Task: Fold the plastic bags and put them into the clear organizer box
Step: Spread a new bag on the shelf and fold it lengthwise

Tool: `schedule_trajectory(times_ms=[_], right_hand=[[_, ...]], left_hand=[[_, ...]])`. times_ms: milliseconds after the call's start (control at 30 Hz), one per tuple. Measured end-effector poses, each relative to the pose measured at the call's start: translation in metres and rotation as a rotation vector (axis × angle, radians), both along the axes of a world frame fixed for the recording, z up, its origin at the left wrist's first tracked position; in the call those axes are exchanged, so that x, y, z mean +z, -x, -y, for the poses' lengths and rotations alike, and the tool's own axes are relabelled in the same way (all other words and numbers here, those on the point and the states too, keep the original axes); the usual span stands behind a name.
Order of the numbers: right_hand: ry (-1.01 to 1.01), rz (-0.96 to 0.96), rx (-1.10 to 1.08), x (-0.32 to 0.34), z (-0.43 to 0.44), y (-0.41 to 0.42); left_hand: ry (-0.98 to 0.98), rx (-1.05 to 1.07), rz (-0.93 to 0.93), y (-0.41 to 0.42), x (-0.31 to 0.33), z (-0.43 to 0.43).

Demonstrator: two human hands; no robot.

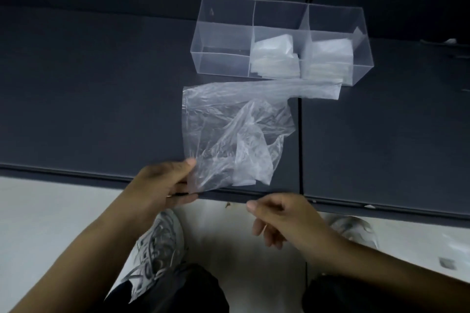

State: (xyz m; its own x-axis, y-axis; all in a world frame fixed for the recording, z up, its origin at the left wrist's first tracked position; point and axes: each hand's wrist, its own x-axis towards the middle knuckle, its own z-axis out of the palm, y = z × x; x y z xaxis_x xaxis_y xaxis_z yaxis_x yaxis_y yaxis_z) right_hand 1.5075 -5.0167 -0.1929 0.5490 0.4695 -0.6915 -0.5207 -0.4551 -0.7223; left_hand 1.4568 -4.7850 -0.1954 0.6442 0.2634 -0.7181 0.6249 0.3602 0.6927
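Head view: left hand [162, 183] pinches crumpled, translucent plastic bag [229, 134], perhaps half-folded.

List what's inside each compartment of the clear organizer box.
In the clear organizer box, the left compartment looks empty. The middle holds a stack of folded plastic bags, the right another stack. The upper bags cover those beneath, so neither can be counted.

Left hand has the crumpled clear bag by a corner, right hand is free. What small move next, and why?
Probably bring the right hand up to pinch the loose lower right edge of the crumpled clear plastic bag and pull it flat on the dark table. The left hand pinches only one corner, and the bag lies bunched.
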Motion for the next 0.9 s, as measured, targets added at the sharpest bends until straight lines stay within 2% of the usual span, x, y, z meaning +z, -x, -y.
schedule_trajectory(times_ms=[100,233,400,600,700,800,900], right_hand=[[-0.041,-0.146,-0.144,-0.005,-0.012,0.002],[-0.064,-0.144,-0.366,-0.005,-0.029,-0.004],[0.011,-0.022,-0.375,-0.004,-0.024,-0.015],[0.037,0.184,-0.458,0.005,0.041,-0.053],[0.017,0.23,-0.522,0.005,0.074,-0.075],[0.092,0.346,-0.474,-0.002,0.096,-0.09],[0.123,0.368,-0.441,-0.007,0.107,-0.097]], left_hand=[[0.004,-0.068,-0.013,0.002,-0.002,0.01],[0.001,-0.092,-0.005,0.001,-0.003,0.013],[-0.019,-0.041,-0.006,0.004,-0.006,0.009],[-0.109,0.088,-0.007,0.003,-0.01,-0.008],[-0.142,0.079,-0.036,0.002,-0.01,-0.013],[-0.198,0.042,-0.054,0.0,-0.012,-0.018],[-0.248,-0.001,-0.073,-0.001,-0.012,-0.019]])
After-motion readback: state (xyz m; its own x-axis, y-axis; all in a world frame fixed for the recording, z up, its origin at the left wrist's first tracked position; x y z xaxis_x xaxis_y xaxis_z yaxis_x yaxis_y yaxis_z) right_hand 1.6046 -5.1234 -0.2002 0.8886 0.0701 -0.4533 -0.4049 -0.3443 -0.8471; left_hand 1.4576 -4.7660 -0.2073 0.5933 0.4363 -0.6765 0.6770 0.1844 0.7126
